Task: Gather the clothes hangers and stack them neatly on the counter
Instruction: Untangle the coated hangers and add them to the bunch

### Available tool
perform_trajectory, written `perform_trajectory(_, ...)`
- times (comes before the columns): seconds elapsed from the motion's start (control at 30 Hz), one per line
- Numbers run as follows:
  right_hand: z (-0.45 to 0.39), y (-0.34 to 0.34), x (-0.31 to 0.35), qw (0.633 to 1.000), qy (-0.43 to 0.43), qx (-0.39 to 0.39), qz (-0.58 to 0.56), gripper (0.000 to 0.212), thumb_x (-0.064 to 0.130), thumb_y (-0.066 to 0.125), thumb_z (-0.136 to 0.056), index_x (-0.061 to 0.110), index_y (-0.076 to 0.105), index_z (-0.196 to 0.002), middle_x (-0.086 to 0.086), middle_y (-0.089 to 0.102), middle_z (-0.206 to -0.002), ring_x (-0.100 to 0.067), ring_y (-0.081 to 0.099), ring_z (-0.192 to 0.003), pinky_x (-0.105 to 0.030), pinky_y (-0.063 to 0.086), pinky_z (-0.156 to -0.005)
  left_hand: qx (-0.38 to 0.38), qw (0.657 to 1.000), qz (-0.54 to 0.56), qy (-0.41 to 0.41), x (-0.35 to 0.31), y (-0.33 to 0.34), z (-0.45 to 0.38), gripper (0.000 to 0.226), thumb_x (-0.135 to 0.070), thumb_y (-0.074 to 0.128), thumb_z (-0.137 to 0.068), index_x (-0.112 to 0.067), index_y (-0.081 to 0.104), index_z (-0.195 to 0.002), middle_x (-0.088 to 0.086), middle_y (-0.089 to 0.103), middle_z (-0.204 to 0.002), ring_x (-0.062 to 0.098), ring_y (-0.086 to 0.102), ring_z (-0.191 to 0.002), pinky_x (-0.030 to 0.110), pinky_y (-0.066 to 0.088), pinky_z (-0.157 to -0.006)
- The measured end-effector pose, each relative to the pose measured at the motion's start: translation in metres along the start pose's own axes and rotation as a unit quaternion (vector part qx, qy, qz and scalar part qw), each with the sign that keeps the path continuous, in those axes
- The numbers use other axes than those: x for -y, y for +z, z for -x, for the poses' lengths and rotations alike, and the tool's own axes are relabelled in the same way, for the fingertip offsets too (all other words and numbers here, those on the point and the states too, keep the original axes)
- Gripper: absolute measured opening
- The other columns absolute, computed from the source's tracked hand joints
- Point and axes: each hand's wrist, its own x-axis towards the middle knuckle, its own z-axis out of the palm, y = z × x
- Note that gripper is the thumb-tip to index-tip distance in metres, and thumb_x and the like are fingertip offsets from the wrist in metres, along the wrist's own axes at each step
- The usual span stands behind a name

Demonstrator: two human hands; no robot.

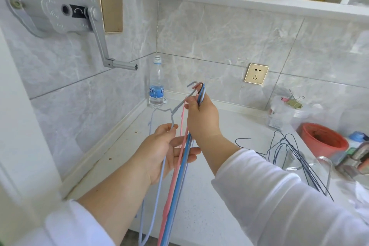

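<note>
My right hand (201, 120) is closed around the hooks of a bundle of pink, blue and pale lilac hangers (175, 181), which hang down past the front edge of the white counter (199, 195). A grey hanger (177, 106) juts out to the left of the bundle. My left hand (161, 148) pinches its wire just below the hook, the other fingers spread under the bundle. A loose pile of dark blue wire hangers (289, 152) lies on the counter to the right.
A water bottle (156, 84) stands in the back corner. At right sit a red tub (323, 139), a glass jar (323, 168), plastic bags and clips. A grey hand crank (99, 32) sticks out from the left wall. A shelf hangs overhead.
</note>
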Motion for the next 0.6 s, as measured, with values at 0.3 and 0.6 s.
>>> perform_trajectory(0.3,0.002,-0.004,0.007,0.994,0.051,-0.034,-0.086,0.028,0.024,0.042,-0.096,0.002,0.058,-0.103,-0.022,0.068,-0.100,-0.022,0.051,-0.071,-0.029,0.040,-0.060,-0.017,1.000,0.009,-0.006,0.002,0.004,0.002,0.026,-0.024,0.038,-0.099,-0.019,0.044,-0.124,0.017,0.069,-0.099,0.039,0.072,-0.069,0.042,0.059,-0.061)
perform_trajectory(0.6,-0.001,-0.016,0.009,0.996,0.064,-0.006,-0.067,0.024,0.025,0.038,-0.097,0.011,0.051,-0.082,0.001,0.043,-0.059,-0.016,0.039,-0.052,-0.026,0.035,-0.051,0.040,0.997,-0.057,-0.027,0.000,0.010,0.011,0.016,-0.022,0.040,-0.099,-0.017,0.053,-0.106,0.013,0.073,-0.099,0.041,0.072,-0.083,0.046,0.059,-0.073)
